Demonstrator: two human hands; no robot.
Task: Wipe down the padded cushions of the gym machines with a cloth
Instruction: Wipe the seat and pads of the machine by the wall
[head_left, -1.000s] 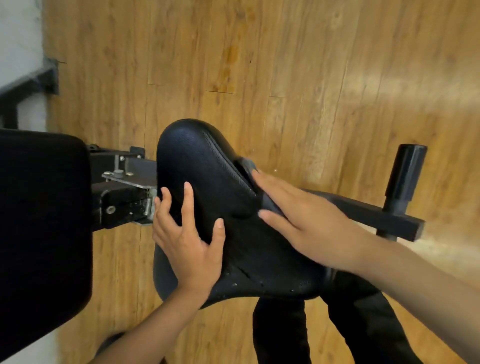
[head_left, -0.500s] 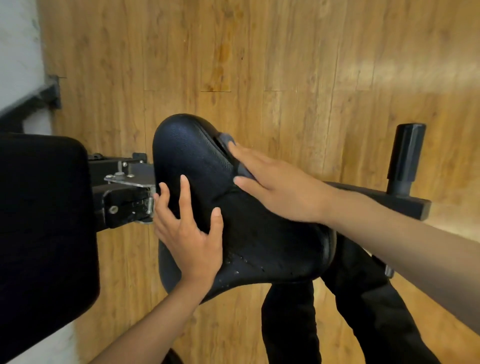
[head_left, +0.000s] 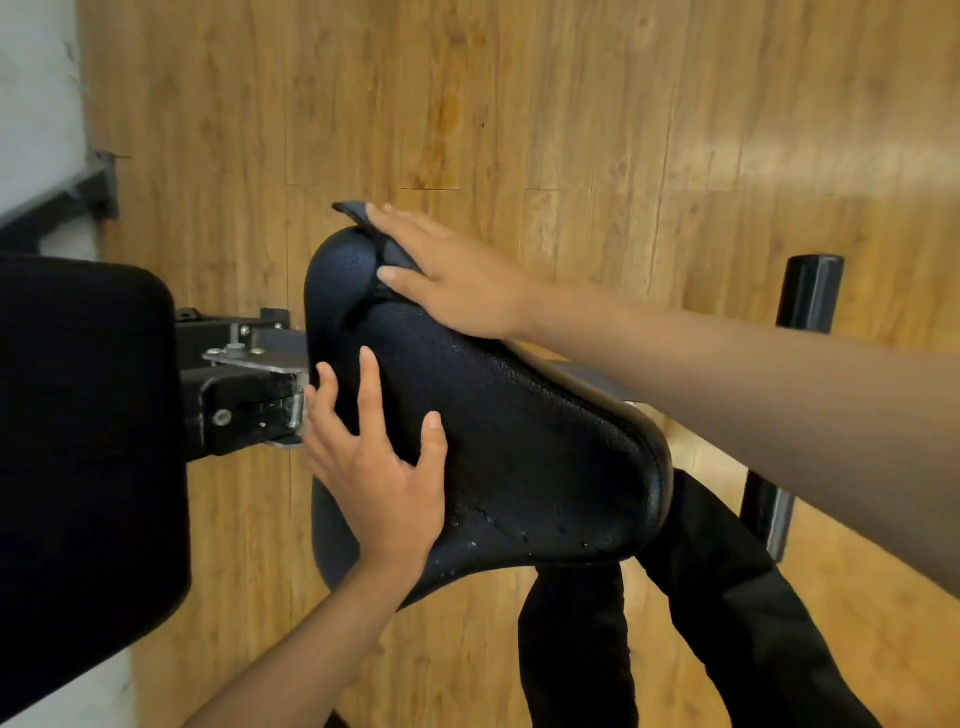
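A black padded seat cushion (head_left: 524, 457) of a gym machine fills the middle of the head view, with small water drops near its front edge. My right hand (head_left: 457, 280) lies flat on a dark cloth (head_left: 387, 254), pressing it onto the cushion's far tip; a corner of the cloth sticks out past my fingers. My left hand (head_left: 374, 467) rests on the cushion's left side with fingers spread and straight.
A large black back pad (head_left: 83, 457) stands at the left, joined to the seat by a black metal bracket (head_left: 244, 395). A black upright handle (head_left: 808, 296) and frame bar are at the right. My black trouser legs (head_left: 727, 623) stand on the wooden floor below.
My right hand has slid the cloth away from me along the cushion, from its middle to the far tip. My left hand has stayed on the left side.
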